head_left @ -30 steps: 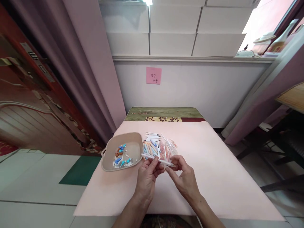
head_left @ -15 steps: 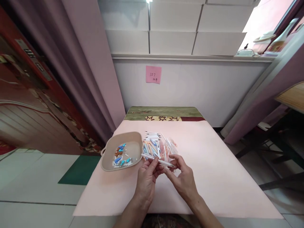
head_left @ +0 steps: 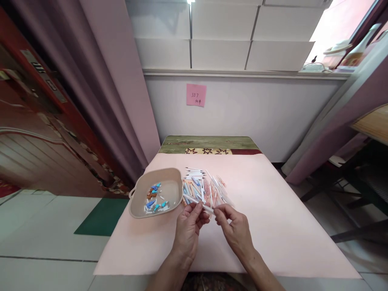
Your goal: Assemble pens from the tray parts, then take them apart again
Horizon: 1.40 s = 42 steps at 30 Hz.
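Note:
A slim white pen [head_left: 207, 208] slants between my two hands above the front of the table. My left hand [head_left: 188, 224] pinches its middle between thumb and fingers. At its lower right end, my right hand [head_left: 233, 224] has its thumb and fingertips closed on the tip, which they hide. Just behind the hands lies a pile of pastel pen barrels [head_left: 190, 189] in blue and orange tones. Clear and pinkish pen parts [head_left: 216, 190] are heaped to the right of it. Several white refills [head_left: 195, 173] with dark tips lie in rows behind.
A beige basin [head_left: 168, 178] with a loop handle stands at the left, holding small blue, brown and white pieces [head_left: 154, 198]. Pink paper covers the table [head_left: 273, 234]. A pink note [head_left: 196, 95] is stuck on the wall.
My right hand has moved in slightly and closed its thumb and fingers on the pen's lower right end, where the tip showed before. The left hand keeps its hold.

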Each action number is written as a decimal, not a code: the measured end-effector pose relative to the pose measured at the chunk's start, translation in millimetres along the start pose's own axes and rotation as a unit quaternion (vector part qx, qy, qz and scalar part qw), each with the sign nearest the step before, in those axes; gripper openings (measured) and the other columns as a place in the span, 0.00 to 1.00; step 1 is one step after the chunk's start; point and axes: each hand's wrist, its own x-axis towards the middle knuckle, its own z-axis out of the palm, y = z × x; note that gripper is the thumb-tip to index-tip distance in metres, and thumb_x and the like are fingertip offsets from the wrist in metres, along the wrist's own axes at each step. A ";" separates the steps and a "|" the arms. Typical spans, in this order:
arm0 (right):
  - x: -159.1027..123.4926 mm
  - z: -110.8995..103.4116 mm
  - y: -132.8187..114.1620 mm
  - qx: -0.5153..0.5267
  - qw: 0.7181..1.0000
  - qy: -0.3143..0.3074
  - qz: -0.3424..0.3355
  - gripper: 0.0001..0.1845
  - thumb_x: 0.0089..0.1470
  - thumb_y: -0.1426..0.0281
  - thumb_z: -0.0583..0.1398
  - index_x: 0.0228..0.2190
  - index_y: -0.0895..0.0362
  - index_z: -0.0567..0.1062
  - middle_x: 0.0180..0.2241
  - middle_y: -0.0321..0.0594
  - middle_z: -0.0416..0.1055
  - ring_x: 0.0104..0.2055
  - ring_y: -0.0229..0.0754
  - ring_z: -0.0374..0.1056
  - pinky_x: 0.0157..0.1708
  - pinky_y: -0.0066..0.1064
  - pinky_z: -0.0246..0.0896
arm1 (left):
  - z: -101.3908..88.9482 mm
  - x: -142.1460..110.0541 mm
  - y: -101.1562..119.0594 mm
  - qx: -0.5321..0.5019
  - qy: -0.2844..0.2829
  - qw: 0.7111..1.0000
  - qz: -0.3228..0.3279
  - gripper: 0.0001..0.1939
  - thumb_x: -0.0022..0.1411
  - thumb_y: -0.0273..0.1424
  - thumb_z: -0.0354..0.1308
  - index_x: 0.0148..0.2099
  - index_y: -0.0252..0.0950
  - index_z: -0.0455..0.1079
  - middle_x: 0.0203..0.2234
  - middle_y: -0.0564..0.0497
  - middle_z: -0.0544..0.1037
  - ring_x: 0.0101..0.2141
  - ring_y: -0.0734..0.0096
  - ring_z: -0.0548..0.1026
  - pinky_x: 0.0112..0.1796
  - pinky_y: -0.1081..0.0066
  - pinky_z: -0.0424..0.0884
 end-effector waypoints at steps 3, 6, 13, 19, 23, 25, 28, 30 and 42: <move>-0.8 1.8 1.0 -0.003 1.000 0.020 -0.019 0.15 0.53 0.57 0.61 0.36 0.55 0.75 0.26 0.36 0.74 0.27 0.38 0.69 0.30 0.26 0.64 | -1.1 1.3 -1.5 0.005 -0.004 1.000 0.002 0.15 0.46 0.34 0.70 0.34 0.32 0.72 0.26 0.52 0.77 0.23 0.79 0.71 0.27 0.75 0.71; -0.6 3.2 2.5 0.006 1.000 0.016 -0.008 0.13 0.55 0.58 0.60 0.29 0.55 0.76 0.25 0.37 0.74 0.27 0.38 0.69 0.31 0.27 0.64 | -1.4 5.8 -3.8 0.025 -0.012 1.000 0.006 0.15 0.46 0.35 0.70 0.34 0.31 0.73 0.24 0.51 0.77 0.23 0.79 0.71 0.27 0.76 0.69; 3.5 3.6 14.2 0.157 0.980 -0.044 0.114 0.20 0.54 0.53 0.59 0.25 0.58 0.74 0.20 0.36 0.71 0.22 0.37 0.68 0.25 0.27 0.64 | -0.6 20.6 -12.3 0.107 -0.058 0.991 0.047 0.15 0.50 0.38 0.66 0.33 0.30 0.74 0.22 0.50 0.75 0.21 0.79 0.67 0.20 0.79 0.59; 4.7 4.2 30.8 0.152 0.980 -0.066 0.111 0.20 0.51 0.52 0.60 0.28 0.58 0.76 0.22 0.38 0.73 0.24 0.39 0.69 0.26 0.28 0.64 | -7.0 23.9 -19.9 0.157 -0.019 0.986 0.047 0.15 0.49 0.39 0.67 0.31 0.31 0.71 0.16 0.54 0.71 0.18 0.80 0.65 0.19 0.79 0.57; 2.9 3.9 28.4 0.064 0.994 -0.058 0.062 0.14 0.51 0.58 0.62 0.28 0.56 0.77 0.24 0.37 0.74 0.24 0.38 0.68 0.26 0.27 0.62 | -11.1 27.8 -26.1 0.182 -0.017 0.981 0.057 0.16 0.49 0.39 0.67 0.32 0.32 0.71 0.21 0.52 0.75 0.18 0.79 0.65 0.18 0.79 0.57; 0.7 6.2 24.6 0.050 0.995 -0.071 0.052 0.11 0.50 0.60 0.63 0.27 0.55 0.77 0.22 0.35 0.73 0.23 0.37 0.67 0.24 0.26 0.59 | -12.0 30.4 -29.2 0.190 -0.027 0.980 0.058 0.16 0.50 0.40 0.66 0.32 0.32 0.70 0.23 0.51 0.76 0.18 0.80 0.65 0.18 0.79 0.57; 0.9 8.1 25.9 0.045 0.995 -0.066 0.054 0.10 0.50 0.62 0.63 0.27 0.55 0.76 0.21 0.34 0.73 0.23 0.37 0.67 0.23 0.25 0.58 | -12.8 32.0 -32.3 0.221 -0.033 0.972 0.068 0.16 0.53 0.41 0.64 0.35 0.33 0.71 0.24 0.51 0.77 0.18 0.79 0.65 0.19 0.79 0.58; 9.0 1.1 37.2 0.050 0.996 -0.045 0.065 0.11 0.50 0.61 0.62 0.26 0.56 0.75 0.22 0.35 0.74 0.23 0.37 0.67 0.24 0.25 0.60 | -15.4 30.4 -33.3 0.260 -0.027 0.961 0.088 0.16 0.54 0.41 0.63 0.40 0.34 0.72 0.27 0.51 0.78 0.19 0.79 0.66 0.21 0.78 0.62; 148.0 -125.8 165.8 -0.283 0.897 0.157 0.299 0.14 0.48 0.59 0.59 0.32 0.52 0.79 0.34 0.41 0.78 0.38 0.49 0.71 0.34 0.34 0.60 | -61.0 33.8 -53.2 0.436 -0.018 0.882 0.180 0.11 0.55 0.41 0.61 0.37 0.40 0.76 0.27 0.52 0.79 0.30 0.65 0.77 0.34 0.74 0.71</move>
